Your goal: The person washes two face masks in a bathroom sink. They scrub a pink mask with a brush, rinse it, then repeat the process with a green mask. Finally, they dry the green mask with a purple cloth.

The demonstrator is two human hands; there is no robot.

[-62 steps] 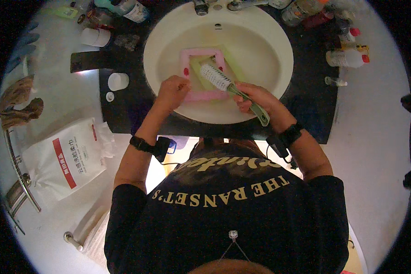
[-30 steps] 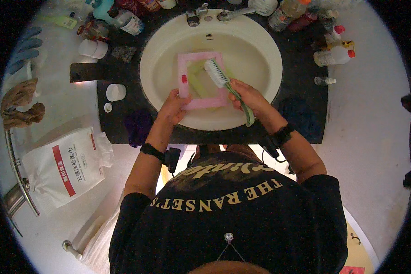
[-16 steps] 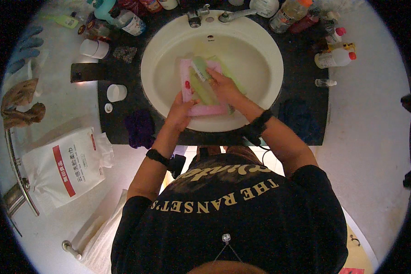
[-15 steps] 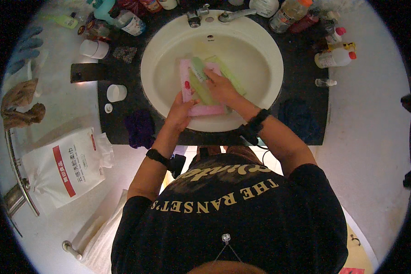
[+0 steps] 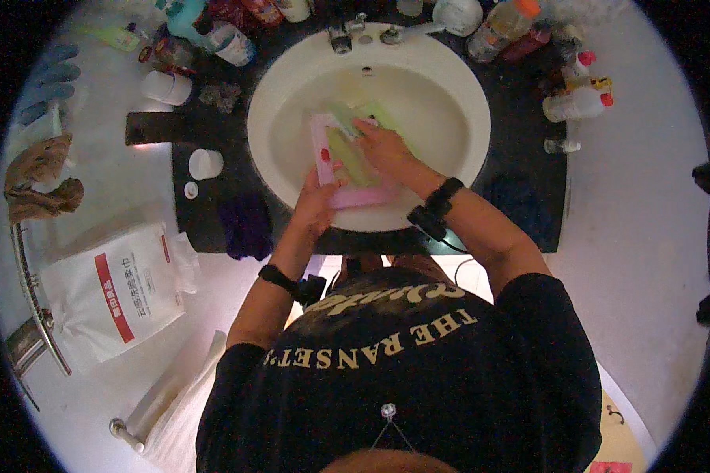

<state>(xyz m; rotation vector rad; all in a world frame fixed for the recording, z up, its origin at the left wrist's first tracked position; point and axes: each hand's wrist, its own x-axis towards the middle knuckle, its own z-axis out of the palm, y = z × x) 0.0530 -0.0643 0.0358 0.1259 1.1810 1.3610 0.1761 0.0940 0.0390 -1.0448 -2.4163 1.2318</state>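
Observation:
A pink rectangular frame with a red spot is tilted over the white sink. My left hand grips it at its lower left corner, thumb on top. In my right hand is a pale green brush-like tool, pressed to the frame's upper part; its working side is hidden. Behind the pink frame, a light green frame lies in the sink basin. Motion blurs the tool and the frames' edges.
A faucet and a lever handle stand at the sink's far rim. Bottles crowd the dark counter's back and right side. A white jar and purple cloth are at left; a dark cloth is at right.
The pink frame and my left hand sit slightly lower in the picture. My right hand stays on the tool, now more blurred. The whole view has shifted slightly.

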